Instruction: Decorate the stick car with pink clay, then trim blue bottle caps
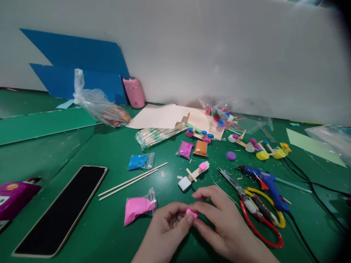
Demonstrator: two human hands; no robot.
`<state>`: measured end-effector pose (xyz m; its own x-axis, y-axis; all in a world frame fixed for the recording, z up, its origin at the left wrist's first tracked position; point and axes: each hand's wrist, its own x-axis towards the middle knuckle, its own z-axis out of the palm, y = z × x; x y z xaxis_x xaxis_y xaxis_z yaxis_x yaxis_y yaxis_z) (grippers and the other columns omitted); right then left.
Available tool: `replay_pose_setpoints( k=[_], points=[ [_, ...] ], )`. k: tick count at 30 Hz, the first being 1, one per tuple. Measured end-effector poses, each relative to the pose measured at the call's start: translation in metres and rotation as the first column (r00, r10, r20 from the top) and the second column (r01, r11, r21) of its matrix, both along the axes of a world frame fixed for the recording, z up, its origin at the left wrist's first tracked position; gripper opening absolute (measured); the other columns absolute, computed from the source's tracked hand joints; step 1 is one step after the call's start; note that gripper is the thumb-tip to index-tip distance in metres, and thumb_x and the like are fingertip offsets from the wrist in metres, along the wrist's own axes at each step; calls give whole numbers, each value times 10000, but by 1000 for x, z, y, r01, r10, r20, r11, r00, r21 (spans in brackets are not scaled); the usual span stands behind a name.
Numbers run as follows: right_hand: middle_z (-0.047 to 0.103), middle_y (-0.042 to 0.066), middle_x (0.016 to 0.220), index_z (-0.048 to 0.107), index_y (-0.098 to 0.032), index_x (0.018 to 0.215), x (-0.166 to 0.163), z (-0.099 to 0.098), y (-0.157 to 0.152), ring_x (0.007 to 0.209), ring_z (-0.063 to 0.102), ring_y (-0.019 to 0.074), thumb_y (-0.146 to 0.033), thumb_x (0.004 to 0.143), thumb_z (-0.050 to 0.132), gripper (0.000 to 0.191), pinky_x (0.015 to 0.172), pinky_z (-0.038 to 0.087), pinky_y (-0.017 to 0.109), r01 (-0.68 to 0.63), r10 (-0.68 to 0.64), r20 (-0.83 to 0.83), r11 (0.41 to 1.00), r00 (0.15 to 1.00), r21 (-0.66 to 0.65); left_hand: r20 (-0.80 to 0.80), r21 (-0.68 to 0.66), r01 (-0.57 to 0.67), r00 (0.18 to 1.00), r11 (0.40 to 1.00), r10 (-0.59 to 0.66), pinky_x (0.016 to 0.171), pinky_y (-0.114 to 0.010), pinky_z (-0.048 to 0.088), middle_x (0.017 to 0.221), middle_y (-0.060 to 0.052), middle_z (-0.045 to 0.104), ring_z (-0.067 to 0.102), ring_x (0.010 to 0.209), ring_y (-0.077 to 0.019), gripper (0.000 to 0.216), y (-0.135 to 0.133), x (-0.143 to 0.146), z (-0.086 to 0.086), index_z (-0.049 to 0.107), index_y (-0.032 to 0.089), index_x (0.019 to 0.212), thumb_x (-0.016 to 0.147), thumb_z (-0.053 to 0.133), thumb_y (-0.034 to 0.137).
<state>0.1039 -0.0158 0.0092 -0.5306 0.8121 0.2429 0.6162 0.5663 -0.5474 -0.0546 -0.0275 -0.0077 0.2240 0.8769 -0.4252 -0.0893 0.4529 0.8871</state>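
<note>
Pink clay: a small lump (191, 213) pinched between both hands, low in the near middle, just above the green table (82, 146).
Left hand: the left hand (164, 230) grasps the lump with thumb and fingertips.
Right hand: the right hand (222, 219) closes on the same lump from the right — fingers curled over it.
Progress: by my reading the lump is mid-shaping; a stick model (193, 174) just beyond the hands already carries a pink piece and a white block, so part of the build looks done and this piece is not yet on it.
Clay supply: an open bag of pink clay (137, 208) lies just left of the hands; blue (138, 161), magenta (185, 149) and orange (201, 148) bags lie farther off.
Tools: scissors (255, 212) and a blue glue gun (267, 184) lie close on the right — its cord trails near the right wrist.
Other things: two thin sticks (131, 181), a phone (61, 210) at near left, finished stick models (260, 148) at far right.
</note>
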Motion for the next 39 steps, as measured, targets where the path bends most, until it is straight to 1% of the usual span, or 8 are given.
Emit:
replay_pose_setpoints(
  k=[5,9,13,19,29,33,36,39],
  points=[
    [508,63,998,580,-224,930,5,5,18,930,490,188,-187,773,529,170,740,447,311,69,-66,-56,996,996,54,-261,251,27,964,968,41,542,-235,445,725,-35,592,521,568,-114,264,-4,-9,-5,591,158,936,693,581,259],
    [484,72,1057,587,-230,946,4,12,39,1003,449,211,-203,791,516,172,812,405,361,6,-11,51,996,999,92,-573,615,183,772,767,275,587,-277,472,765,-56,599,552,631,-149,203,2,-17,-7,589,157,895,702,558,209],
    [450,63,1165,595,-232,943,-5,15,53,1084,384,223,-219,808,498,167,895,337,401,-113,103,183,992,978,47,-642,710,303,648,636,409,687,-342,464,851,-96,597,549,800,-209,201,15,-21,-9,587,138,904,714,552,193],
    [430,49,1204,595,-224,942,-7,19,53,1122,346,211,-244,820,490,162,936,303,394,-164,160,178,986,971,6,-629,628,305,740,716,237,741,-346,435,891,-64,572,522,863,-208,202,29,-26,2,581,193,921,724,545,219],
    [445,48,1191,562,-246,1041,-2,26,42,1083,398,207,-247,790,534,252,919,331,373,-167,165,59,986,984,24,-215,209,126,973,970,-80,577,-235,369,666,-4,528,467,635,-128,154,32,-17,16,573,154,698,745,532,294],
    [465,57,1154,502,-248,1112,14,11,37,1064,431,211,-281,769,560,349,877,380,348,162,-160,-147,987,976,5,-96,90,-90,991,992,99,530,-199,312,616,36,467,388,579,-88,182,28,-7,7,553,162,689,746,545,334],
    [517,49,1080,495,-257,1098,25,-11,34,960,505,200,-289,794,512,306,771,435,328,449,-466,-252,885,848,-125,-125,80,-183,973,980,192,517,-198,292,613,41,453,363,566,-85,195,24,-1,-2,554,165,715,749,540,357],
    [527,61,1093,470,-246,1124,27,-32,33,953,516,209,-321,795,497,338,732,449,332,505,-572,-281,817,771,-278,-269,184,-188,934,965,234,524,-213,287,610,36,443,373,578,-100,198,22,2,-11,555,168,730,763,518,359]
  ],
)
